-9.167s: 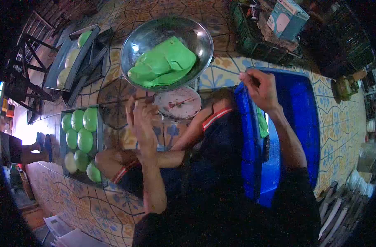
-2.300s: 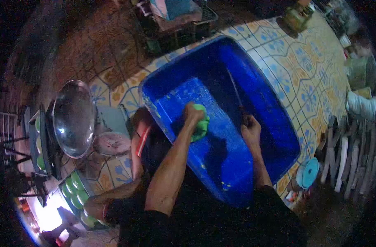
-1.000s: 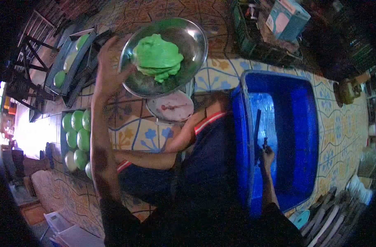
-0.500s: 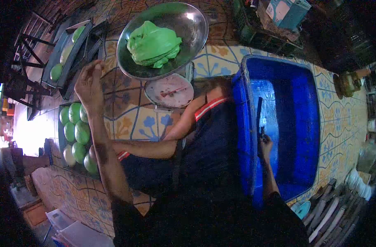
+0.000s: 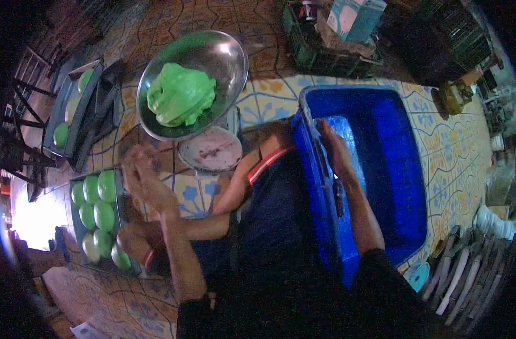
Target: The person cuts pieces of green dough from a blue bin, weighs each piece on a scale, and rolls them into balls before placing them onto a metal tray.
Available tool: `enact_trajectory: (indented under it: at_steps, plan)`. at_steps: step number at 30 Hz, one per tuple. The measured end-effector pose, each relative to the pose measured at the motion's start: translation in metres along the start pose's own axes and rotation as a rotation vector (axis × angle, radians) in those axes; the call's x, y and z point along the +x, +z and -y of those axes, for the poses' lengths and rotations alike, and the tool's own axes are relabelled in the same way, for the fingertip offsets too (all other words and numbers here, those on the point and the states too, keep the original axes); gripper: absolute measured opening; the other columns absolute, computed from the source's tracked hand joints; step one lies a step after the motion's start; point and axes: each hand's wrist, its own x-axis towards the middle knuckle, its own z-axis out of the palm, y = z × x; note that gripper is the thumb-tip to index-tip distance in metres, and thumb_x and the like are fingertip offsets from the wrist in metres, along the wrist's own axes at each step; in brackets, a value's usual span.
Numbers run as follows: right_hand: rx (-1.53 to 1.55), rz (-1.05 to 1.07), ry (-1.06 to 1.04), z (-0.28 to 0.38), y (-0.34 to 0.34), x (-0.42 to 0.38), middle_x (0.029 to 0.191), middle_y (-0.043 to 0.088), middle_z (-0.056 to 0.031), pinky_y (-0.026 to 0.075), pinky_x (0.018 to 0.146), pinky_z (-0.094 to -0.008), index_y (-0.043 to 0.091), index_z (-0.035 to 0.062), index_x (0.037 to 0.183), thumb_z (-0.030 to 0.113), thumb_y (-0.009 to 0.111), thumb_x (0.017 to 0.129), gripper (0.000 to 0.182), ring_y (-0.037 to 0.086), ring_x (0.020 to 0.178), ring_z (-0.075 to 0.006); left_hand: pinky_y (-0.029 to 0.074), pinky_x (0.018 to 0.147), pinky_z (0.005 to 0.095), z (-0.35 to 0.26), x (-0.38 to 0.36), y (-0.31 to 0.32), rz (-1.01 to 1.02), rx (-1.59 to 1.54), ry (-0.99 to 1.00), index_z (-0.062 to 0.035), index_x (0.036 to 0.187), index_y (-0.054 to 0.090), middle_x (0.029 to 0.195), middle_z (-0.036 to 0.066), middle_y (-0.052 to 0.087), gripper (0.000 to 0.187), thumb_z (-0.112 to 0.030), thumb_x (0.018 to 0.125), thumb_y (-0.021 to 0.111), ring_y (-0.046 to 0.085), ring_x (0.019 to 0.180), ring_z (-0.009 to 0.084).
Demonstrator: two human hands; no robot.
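Note:
My left hand (image 5: 147,183), smeared by motion, is in the air left of the weighing scale (image 5: 211,150), fingers loosely apart and nothing visible in them. On the scale sits a tilted metal bowl (image 5: 227,96) with a bright green, dough-like lump (image 5: 181,95) in it. My right hand (image 5: 337,150) is at the left rim of the blue tub (image 5: 391,192), fingers stretched out along its inner side. Below that hand, by the tub's wall, is a dark-handled tool (image 5: 339,198) that looks like a knife; my fingers are not around it.
A tray of round green lumps (image 5: 103,214) lies left of my legs. Farther back is a dark metal tray (image 5: 71,116) with more lumps. A crate (image 5: 331,59) carrying a box (image 5: 357,17) stands behind the tub. Sticks (image 5: 467,277) lie at the lower right.
My right hand has let go of the dark tool and moved up to the tub's rim. My left hand has moved down and right. The view has shifted.

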Motion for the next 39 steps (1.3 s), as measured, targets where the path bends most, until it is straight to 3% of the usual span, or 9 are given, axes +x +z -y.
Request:
enact_trajectory:
  at_steps: [8,14,16,19,24,27,29,31,39]
  plan:
    - [0.29,0.021,-0.065,0.023,-0.008,-0.031,0.109,0.059,-0.0199,0.039,0.094,-0.0377,0.051,-0.0049,0.117,0.041,0.027,0.096,0.056,0.057,0.1,-0.0274,0.042,0.083,0.0323,0.038,-0.06,-0.04,0.108,-0.109,-0.248,0.0029,0.112,0.051,0.104,0.012,0.056,0.035,-0.024,0.092,0.042,0.052,0.092,0.0204]
    - [-0.247,0.929,-0.185,0.084,0.167,-0.114,0.139,0.032,-0.0171,0.024,0.105,-0.0389,0.036,-0.0005,0.133,0.075,0.022,0.079,0.094,0.026,0.131,-0.0252,0.031,0.095,0.035,-0.009,-0.128,0.004,0.373,-0.194,-0.403,0.001,0.127,0.036,0.124,0.015,0.041,0.046,-0.03,0.093,0.037,0.04,0.112,0.024]
    - [-0.095,0.468,-0.537,0.077,0.214,-0.11,0.145,0.022,-0.0126,0.013,0.109,-0.0362,0.022,0.0028,0.14,0.072,0.019,0.082,0.09,0.018,0.134,-0.0237,0.028,0.099,0.0359,-0.054,-0.146,0.025,0.375,-0.179,-0.336,0.0004,0.132,0.031,0.131,0.015,0.035,0.05,-0.032,0.093,0.035,0.035,0.119,0.0252]
    - [0.127,0.392,-0.113,-0.031,0.2,-0.101,0.148,0.012,-0.0069,0.005,0.109,-0.0321,0.016,0.002,0.141,0.062,0.013,0.088,0.08,0.016,0.134,-0.0194,0.024,0.104,0.0373,-0.07,-0.14,0.019,0.319,-0.197,-0.242,-0.0025,0.138,0.024,0.139,0.015,0.028,0.055,-0.034,0.094,0.035,0.029,0.127,0.0263]
    - [-0.087,1.097,-0.44,0.089,0.245,-0.124,0.144,0.023,-0.0141,0.014,0.108,-0.0363,0.027,0.0006,0.136,0.054,0.042,0.086,0.075,0.02,0.134,-0.0232,0.024,0.106,0.0399,0.093,-0.042,-0.045,0.071,-0.757,-0.314,-0.0139,0.142,0.019,0.146,0.01,0.018,0.059,-0.035,0.092,0.043,0.018,0.133,0.0258]
    - [-0.232,1.199,0.148,0.131,0.246,-0.084,0.129,0.045,-0.0169,0.034,0.099,-0.0386,0.048,0.0027,0.124,0.026,0.062,0.081,0.051,0.044,0.119,-0.0263,0.026,0.105,0.0396,0.037,0.035,-0.035,0.1,0.228,0.594,-0.0154,0.143,0.016,0.143,0.011,0.024,0.062,-0.027,0.09,0.047,0.025,0.131,0.0246]
    - [-0.783,1.057,-0.892,0.149,0.265,-0.023,0.112,0.056,-0.0154,0.043,0.089,-0.0397,0.054,0.0051,0.115,0.013,0.063,0.074,0.043,0.054,0.104,-0.0287,0.03,0.102,0.0352,0.057,0.048,-0.013,0.168,-0.394,-0.207,-0.0077,0.141,0.016,0.142,0.012,0.024,0.068,-0.013,0.085,0.055,0.03,0.127,0.0239]
    - [-1.033,0.895,-1.237,0.172,0.291,0.022,0.104,0.059,-0.0147,0.045,0.086,-0.0426,0.055,0.0049,0.11,0.01,0.062,0.071,0.04,0.057,0.098,-0.0309,0.036,0.095,0.0338,0.046,0.044,0.016,0.249,-0.489,-0.331,-0.0047,0.138,0.022,0.136,0.013,0.032,0.064,-0.007,0.082,0.054,0.038,0.12,0.0234]
    - [-1.288,0.576,-1.067,0.119,0.331,0.081,0.089,0.06,-0.0182,0.049,0.074,-0.0387,0.059,0.0052,0.098,0.003,0.06,0.062,0.037,0.06,0.079,-0.0327,0.048,0.063,0.0273,0.124,0.042,0.081,-0.006,-0.484,-0.314,0.0002,0.121,0.046,0.092,0.009,0.059,0.045,-0.007,0.077,0.052,0.058,0.072,0.0164]
